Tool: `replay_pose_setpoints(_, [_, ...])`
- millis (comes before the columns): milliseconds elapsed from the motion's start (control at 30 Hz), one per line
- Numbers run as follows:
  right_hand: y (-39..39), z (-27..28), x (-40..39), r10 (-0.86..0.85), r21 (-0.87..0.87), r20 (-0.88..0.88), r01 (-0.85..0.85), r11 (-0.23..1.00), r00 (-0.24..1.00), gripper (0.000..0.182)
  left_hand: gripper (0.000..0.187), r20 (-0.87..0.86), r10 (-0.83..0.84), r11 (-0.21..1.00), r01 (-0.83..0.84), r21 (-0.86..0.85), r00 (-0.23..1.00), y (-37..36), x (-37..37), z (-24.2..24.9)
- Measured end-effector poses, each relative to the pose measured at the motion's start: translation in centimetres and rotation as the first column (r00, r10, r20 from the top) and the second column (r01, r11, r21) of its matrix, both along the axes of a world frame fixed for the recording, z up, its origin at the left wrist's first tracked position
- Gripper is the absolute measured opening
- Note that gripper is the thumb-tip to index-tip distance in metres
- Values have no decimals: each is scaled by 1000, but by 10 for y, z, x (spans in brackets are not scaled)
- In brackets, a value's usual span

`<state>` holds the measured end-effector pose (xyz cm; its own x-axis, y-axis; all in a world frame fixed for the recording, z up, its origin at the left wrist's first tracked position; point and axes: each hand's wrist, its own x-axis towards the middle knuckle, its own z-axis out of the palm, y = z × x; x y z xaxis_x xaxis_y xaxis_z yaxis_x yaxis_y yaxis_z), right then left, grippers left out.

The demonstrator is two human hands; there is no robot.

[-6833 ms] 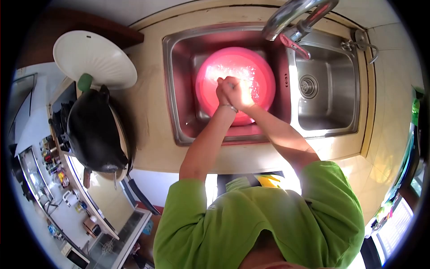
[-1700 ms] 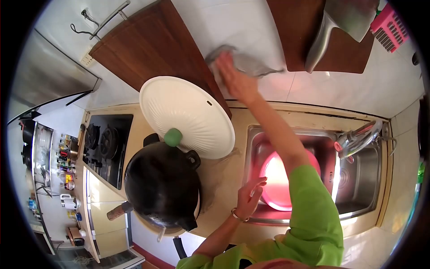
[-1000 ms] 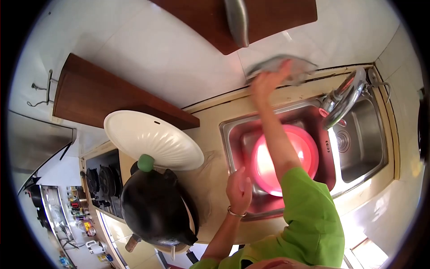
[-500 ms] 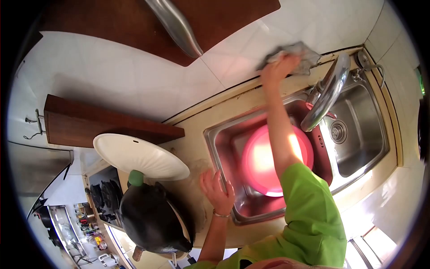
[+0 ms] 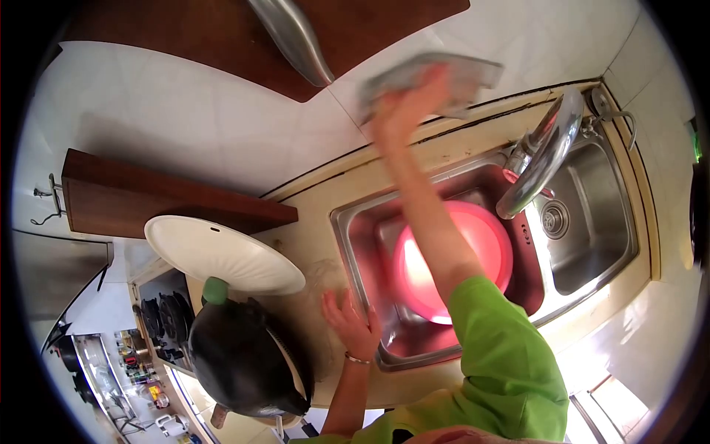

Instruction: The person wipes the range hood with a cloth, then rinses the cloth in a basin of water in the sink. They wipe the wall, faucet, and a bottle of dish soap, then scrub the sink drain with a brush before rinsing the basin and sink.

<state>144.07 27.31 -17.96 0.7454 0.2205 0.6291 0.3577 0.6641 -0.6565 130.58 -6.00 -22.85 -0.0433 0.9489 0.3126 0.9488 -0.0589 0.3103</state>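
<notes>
The white tiled wall [image 5: 214, 133] backs a beige countertop [image 5: 318, 207], in which a stainless-steel double-bowl sink [image 5: 346, 251] is set. A dark wooden board [image 5: 177, 37] shows at the top of the view; a metal handle [image 5: 296, 44] lies across it. On the counter, a black pot [image 5: 237, 355] stands left of the sink, with a white oval lid [image 5: 229, 255] just beyond it. A pink basin [image 5: 497, 251] sits in the larger bowl, partly hidden by the outstretched right arm.

Item in use: grey cloth [image 5: 473, 78], located against the wall tiles above the sink's back edge. It lies directly beneath the right hand [image 5: 414, 100] and extends past the fingertips to the right. Its long axis runs roughly parallel to the counter's back edge, across the forearm's line.

Right hand: laid over the cloth, blurred; whether the fingers grip it or merely press cannot be told. Left hand [image 5: 355, 329]: fingers spread, nothing held, at the sink's left rim, well apart from the cloth. The right is clearly the nearer hand.
</notes>
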Motion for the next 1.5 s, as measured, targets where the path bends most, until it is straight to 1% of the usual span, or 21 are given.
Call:
replay_pose_setpoints(33, [-31, -1, -17, 39, -451, 489, 214, 867, 872, 70, 53, -1, 6, 1000, -6, -4, 1000, -1, 2, 0])
replay_pose_setpoints(133, [-22, -6, 0, -19, -338, 558, 248, 908, 829, 71, 57, -83, 47, 997, -51, -53, 996, -1, 2, 4])
replay_pose_setpoints(167, [-14, -6, 26, 21, -401, 450, 182, 898, 893, 66, 59, -90, 52, 995, -59, -82, 995, 0, 2, 3])
replay_pose_setpoints(200, [-11, 4, 45, 87, -208, 69, -71, 976, 994, 57, 60, -91, 62, 992, -72, -107, 994, 1, 3, 2])
replay_pose_setpoints(267, [12, -12, 101, -195, -288, -19, 181, 940, 981, 56, 61, -91, 70, 985, -84, -151, 993, -2, 2, 4])
replay_pose_setpoints(400, [19, -28, 63, -296, -191, 82, 306, 933, 952, 53, 63, -79, 86, 986, -96, -138, 993, -1, 1, -2])
replay_pose_setpoints(467, [-11, -21, -5, -140, -207, 339, 218, 954, 930, 57, 63, -81, 78, 986, -89, -140, 994, -2, -2, -6])
replay_pose_setpoints(533, [-43, -27, -47, 208, -439, 695, 177, 881, 688, 62, 63, -79, 67, 988, -77, -135, 995, -1, 2, -6])
replay_pose_setpoints(633, [-23, -32, -10, 142, -332, 714, 152, 931, 686, 65, 63, -103, 69, 989, -82, -120, 992, 0, 0, -1])
replay_pose_setpoints(700, [-1, -14, 50, 93, -276, 239, -24, 961, 967, 68, 63, -59, 65, 988, -73, -134, 996, 1, 0, -4])
replay_pose_setpoints(733, [10, 0, 93, -184, -258, 314, 271, 927, 931, 63, 63, -56, 64, 987, -72, -141, 996, 1, 0, -5])
replay_pose_setpoints(833, [20, 20, 150, -308, -279, 63, 313, 908, 949, 56, 64, -63, 66, 986, -74, -146, 996, 1, 1, -7])
replay_pose_setpoints(933, [12, 13, 101, -291, -288, 163, 327, 900, 943, 58, 64, -78, 103, 986, -112, -126, 992, -3, 1, -3])
replay_pose_setpoints(1067, [-27, -27, -17, 23, -254, 711, 226, 940, 703, 58, 62, -59, 102, 982, -110, -153, 993, -1, 3, -1])
replay_pose_setpoints(1133, [-32, -22, -55, -20, -122, 832, 217, 968, 554, 51, 61, -60, 125, 980, -133, -151, 990, 0, -1, -1])
replay_pose_setpoints(1167, [-35, -19, -70, -8, -124, 832, 200, 972, 554, 51, 60, -52, 124, 979, -130, -158, 991, -2, -1, -2])
replay_pose_setpoints(1233, [-38, -15, -86, 432, -382, 850, -210, 900, 301, 46, 59, -24, 134, 977, -136, -166, 991, -3, -1, -5])
replay_pose_setpoints(1333, [-29, -78, -105, 479, -422, 843, -253, 871, 243, 38, 59, -32, 148, 979, -151, -136, 988, -4, -1, -5])
replay_pose_setpoints(1367, [-33, -72, -97, 480, -420, 845, -266, 868, 234, 38, 58, -34, 153, 973, -157, -169, 988, -2, 0, -2])
replay_pose_setpoints(1433, [-48, -55, -57, 810, -527, 448, -620, 581, 379, 32, 58, -20, 137, 966, -138, -218, 990, 1, 1, -2])
replay_pose_setpoints(1500, [-50, -75, -32, 747, -547, 555, -516, 659, 365, 29, 58, -23, 129, 981, -131, -140, 991, -2, 0, -5])
